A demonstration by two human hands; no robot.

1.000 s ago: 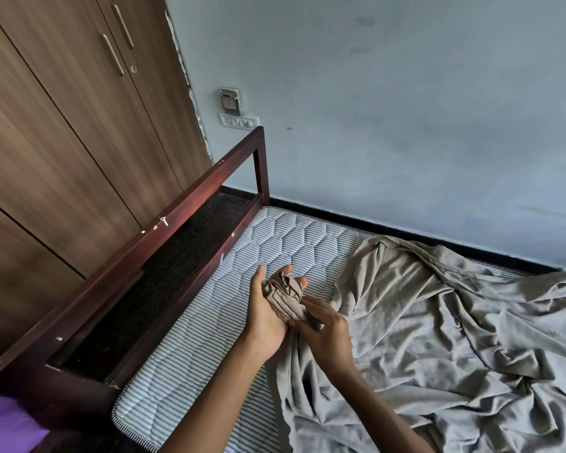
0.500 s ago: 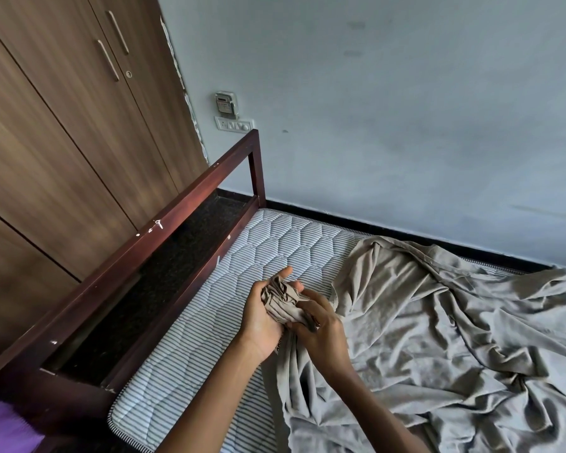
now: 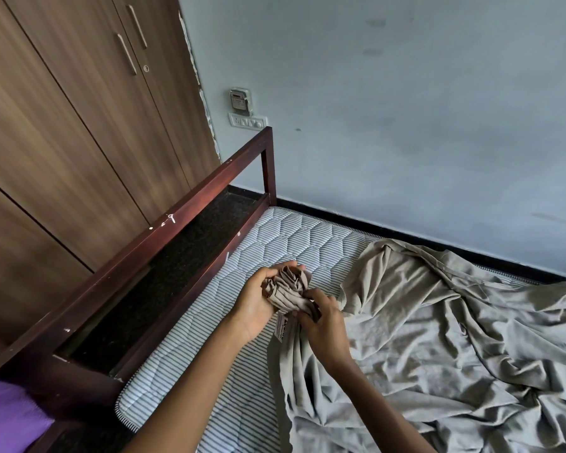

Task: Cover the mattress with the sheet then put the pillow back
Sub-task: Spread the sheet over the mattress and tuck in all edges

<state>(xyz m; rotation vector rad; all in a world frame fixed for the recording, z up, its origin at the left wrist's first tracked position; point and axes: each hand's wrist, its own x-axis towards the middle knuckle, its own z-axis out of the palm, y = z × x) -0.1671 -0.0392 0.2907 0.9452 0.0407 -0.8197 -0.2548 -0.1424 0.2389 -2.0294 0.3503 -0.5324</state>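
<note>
A grey-beige sheet (image 3: 445,325) lies crumpled over the right part of a striped, quilted mattress (image 3: 294,237). The mattress's left strip and far corner are bare. A bunched corner of the sheet (image 3: 286,287) is held above the mattress in both hands. My left hand (image 3: 257,302) cups the bunch from the left with curled fingers. My right hand (image 3: 324,318) grips the bunch's lower end from the right. A small label hangs below the bunch. No pillow is in view.
A dark wooden bed frame (image 3: 164,237) runs along the mattress's left side. Behind it stands a brown wardrobe (image 3: 66,132). A pale blue wall (image 3: 406,125) with a switch plate (image 3: 247,120) borders the far side. Purple cloth (image 3: 4,416) shows at the lower left.
Both hands keep hold of the bunched sheet corner; my left hand's fingers have curled closer round it and the bunch has sunk slightly. The sheet on the mattress has barely shifted.
</note>
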